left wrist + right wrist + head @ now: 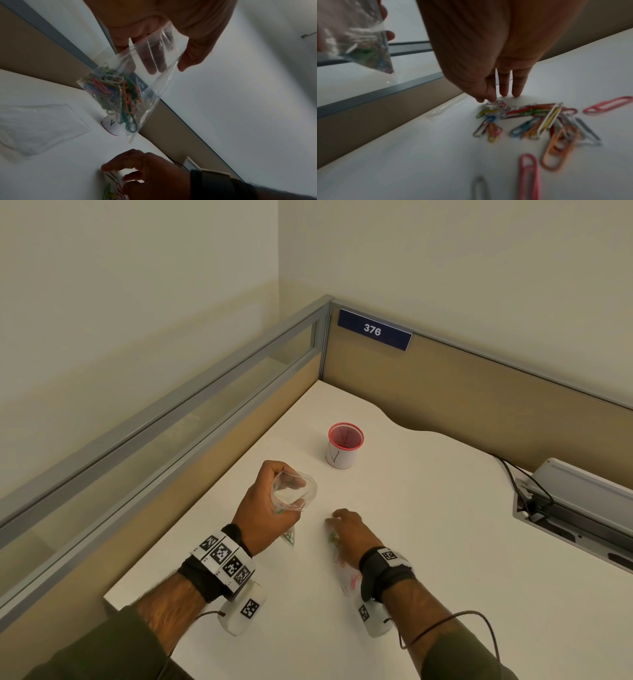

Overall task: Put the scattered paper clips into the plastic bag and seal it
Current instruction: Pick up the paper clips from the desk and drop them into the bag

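Observation:
My left hand holds a clear plastic bag above the white table, with the bag's mouth held open by thumb and fingers. Several coloured paper clips lie bunched in the bottom of the bag. My right hand is down on the table to the right of the bag. Its thumb and forefinger pinch a silver paper clip at the far edge of a loose pile of coloured paper clips. The other fingers touch the table. More clips lie near my right wrist.
A white cup with a red mesh rim stands farther back on the table. A second, flat clear bag lies on the table to the left. Partition walls close the left and back sides. A cable tray is set in the table's right.

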{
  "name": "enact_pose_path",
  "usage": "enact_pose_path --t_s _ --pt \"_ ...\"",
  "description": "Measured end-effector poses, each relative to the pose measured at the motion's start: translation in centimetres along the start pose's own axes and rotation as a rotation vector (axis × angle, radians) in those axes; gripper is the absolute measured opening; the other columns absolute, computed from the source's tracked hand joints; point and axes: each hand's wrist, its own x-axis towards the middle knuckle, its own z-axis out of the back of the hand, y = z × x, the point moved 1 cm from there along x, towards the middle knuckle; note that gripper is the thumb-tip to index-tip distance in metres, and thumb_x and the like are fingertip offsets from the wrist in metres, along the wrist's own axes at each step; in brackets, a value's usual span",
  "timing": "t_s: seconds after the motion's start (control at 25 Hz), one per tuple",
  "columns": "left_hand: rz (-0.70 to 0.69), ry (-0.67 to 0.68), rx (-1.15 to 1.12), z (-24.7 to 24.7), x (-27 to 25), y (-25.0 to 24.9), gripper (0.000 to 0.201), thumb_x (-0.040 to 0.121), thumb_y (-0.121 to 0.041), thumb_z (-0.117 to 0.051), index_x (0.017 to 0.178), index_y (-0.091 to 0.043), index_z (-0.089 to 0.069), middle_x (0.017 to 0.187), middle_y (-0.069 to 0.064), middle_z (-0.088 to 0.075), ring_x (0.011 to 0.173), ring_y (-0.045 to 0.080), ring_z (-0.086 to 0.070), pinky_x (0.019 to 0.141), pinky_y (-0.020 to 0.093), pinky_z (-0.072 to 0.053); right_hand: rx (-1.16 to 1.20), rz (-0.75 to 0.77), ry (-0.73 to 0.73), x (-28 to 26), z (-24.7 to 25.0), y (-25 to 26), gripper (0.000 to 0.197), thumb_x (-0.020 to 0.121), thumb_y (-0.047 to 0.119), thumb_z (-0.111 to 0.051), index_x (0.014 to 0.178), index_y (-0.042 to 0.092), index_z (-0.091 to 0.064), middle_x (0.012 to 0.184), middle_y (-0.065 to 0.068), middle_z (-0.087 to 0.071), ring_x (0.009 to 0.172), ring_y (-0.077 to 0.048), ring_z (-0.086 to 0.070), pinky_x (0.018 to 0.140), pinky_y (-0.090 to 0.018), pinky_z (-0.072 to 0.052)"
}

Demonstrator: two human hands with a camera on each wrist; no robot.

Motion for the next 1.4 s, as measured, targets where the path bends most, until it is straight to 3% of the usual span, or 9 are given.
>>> enact_pose_path --t_s 0.24,0.48,0.56,0.68,0.8,0.88,1.04,1.28,1.4 --pt "-0.007 0.009 -0.019 -0.2 -0.3 -0.1 0.050 0.076 0.004 -0.076 0.113 -0.015 -0.047 0.112 -0.001 -0.067 0.114 0.015 -0.063 0.100 0.037 -0.053 -0.047 0.111 -0.054 -3.3 -1.7 -0.1 0.038 0.086 0.008 -0.047 0.120 0.020 -0.059 0.120 0.000 -0.050 0.112 -0.022 -0.049 0.096 -0.032 -0.046" --pt "-0.010 0.022 -0.029 -0.5 -0.7 -0.1 0.049 0.075 0.002 -0.074 0.112 -0.016 -0.047 0.112 -0.003 -0.068 0.115 0.015 -0.063 0.101 0.042 -0.052 -0.104 0.248 -0.032 -6.5 -3.1 -0.3 0.039 0.084 0.029 -0.061 0.122 0.022 -0.058 0.129 0.000 -0.049 0.117 -0.019 -0.044 0.101 -0.033 -0.041" --pt "-0.015 0.026 -0.023 -0.6 -0.8 -0.2 0.048 0.074 -0.002 -0.073 0.112 -0.018 -0.047 0.112 -0.004 -0.068 0.115 0.014 -0.063 0.102 0.043 -0.052 -0.107 0.239 -0.043 -6.5 -3.1 -0.7 0.032 0.085 0.023 -0.063 0.116 0.020 -0.062 0.125 -0.001 -0.052 0.115 -0.022 -0.047 0.100 -0.034 -0.042" --pt "-0.009 0.031 -0.027 -0.7 -0.8 -0.1 0.049 0.075 0.000 -0.073 0.113 -0.017 -0.047 0.111 -0.004 -0.069 0.115 0.014 -0.063 0.102 0.044 -0.051 -0.093 0.173 -0.105 -6.7 -2.1 -2.1 0.020 0.086 0.014 -0.059 0.104 0.018 -0.065 0.115 -0.001 -0.056 0.109 -0.024 -0.050 0.092 -0.033 -0.045" --pt "-0.009 0.027 -0.033 -0.7 -0.7 0.0 0.049 0.075 0.003 -0.073 0.113 -0.017 -0.047 0.111 -0.003 -0.069 0.115 0.014 -0.063 0.103 0.044 -0.050 -0.012 0.056 -0.236 -7.4 -1.2 -3.0 0.020 0.090 0.017 -0.054 0.105 0.022 -0.066 0.112 0.003 -0.056 0.106 -0.018 -0.050 0.085 -0.027 -0.046" --pt "-0.008 0.026 -0.033 -0.7 -0.7 0.0 0.050 0.075 0.002 -0.073 0.113 -0.017 -0.047 0.111 -0.003 -0.069 0.115 0.014 -0.063 0.103 0.044 -0.051 0.014 0.029 -0.240 -8.1 -1.5 -2.8 0.024 0.091 0.017 -0.051 0.109 0.023 -0.066 0.114 0.003 -0.057 0.108 -0.017 -0.051 0.088 -0.027 -0.046" --pt "-0.010 0.029 -0.040 -1.2 -0.6 0.0 0.050 0.074 0.001 -0.073 0.112 -0.019 -0.047 0.112 -0.003 -0.069 0.116 0.015 -0.063 0.101 0.043 -0.051 -0.035 -0.023 -0.050 -8.9 -3.9 -1.7 0.029 0.089 0.009 -0.047 0.108 0.020 -0.066 0.118 -0.003 -0.059 0.110 -0.022 -0.057 0.093 -0.028 -0.045" --pt "-0.017 0.028 -0.017 -1.3 -0.5 0.1 0.053 0.074 0.008 -0.073 0.112 -0.019 -0.047 0.112 -0.004 -0.069 0.115 0.014 -0.063 0.102 0.042 -0.051 0.078 -0.110 -0.190 -7.5 -2.0 -2.4 0.031 0.091 0.009 -0.045 0.112 0.018 -0.066 0.124 -0.002 -0.058 0.117 -0.021 -0.053 0.100 -0.025 -0.040" --pt "-0.015 0.029 -0.015 -1.2 -0.4 0.1 0.053 0.074 0.007 -0.073 0.112 -0.020 -0.047 0.112 -0.005 -0.068 0.116 0.014 -0.063 0.101 0.044 -0.052 0.010 -0.163 -0.159 -8.7 -1.1 -3.8 0.023 0.089 0.011 -0.048 0.095 0.019 -0.068 0.109 -0.001 -0.065 0.103 -0.022 -0.061 0.082 -0.026 -0.045"
